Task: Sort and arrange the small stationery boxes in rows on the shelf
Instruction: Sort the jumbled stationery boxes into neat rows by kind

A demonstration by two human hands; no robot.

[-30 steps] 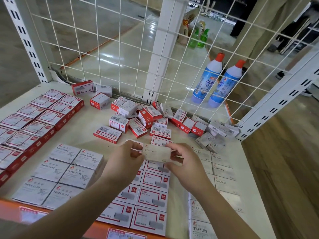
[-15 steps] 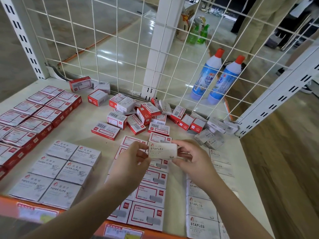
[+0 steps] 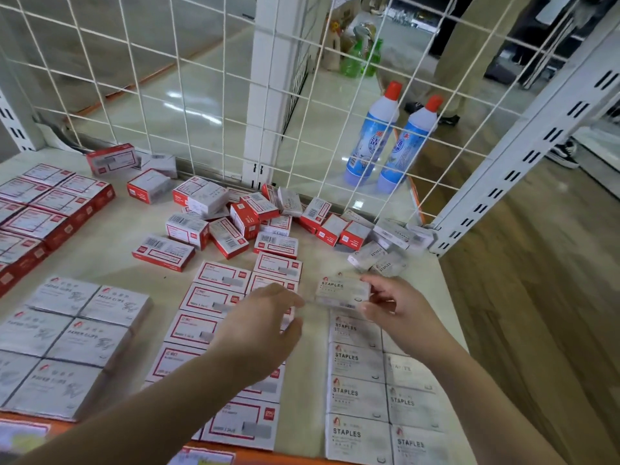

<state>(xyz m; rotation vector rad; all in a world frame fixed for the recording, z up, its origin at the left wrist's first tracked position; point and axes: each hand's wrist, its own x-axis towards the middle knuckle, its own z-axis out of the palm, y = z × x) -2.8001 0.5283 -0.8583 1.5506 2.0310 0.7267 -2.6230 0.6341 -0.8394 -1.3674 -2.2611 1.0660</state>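
Observation:
My right hand [image 3: 396,310] holds a white staples box [image 3: 340,292] by its right end, just above the far end of the row of white staples boxes [image 3: 355,394] at the front right. My left hand [image 3: 258,327] hovers to its left with fingers apart, holding nothing, over the rows of red-framed boxes [image 3: 214,300]. A loose heap of red and white boxes [image 3: 248,219] lies at the back middle of the shelf [image 3: 104,250]. Grey paper-clip boxes [image 3: 70,344] form rows at the front left.
Red boxes [image 3: 40,209] lie in rows along the left edge. A white wire grid [image 3: 188,78] and a white post [image 3: 268,95] close the shelf's back. Two blue bottles [image 3: 389,139] stand on the floor behind it. An orange shelf lip [image 3: 214,454] runs along the front.
The staples box has moved right, out of my left hand, and only my right hand holds it now. My left hand has opened and dropped slightly.

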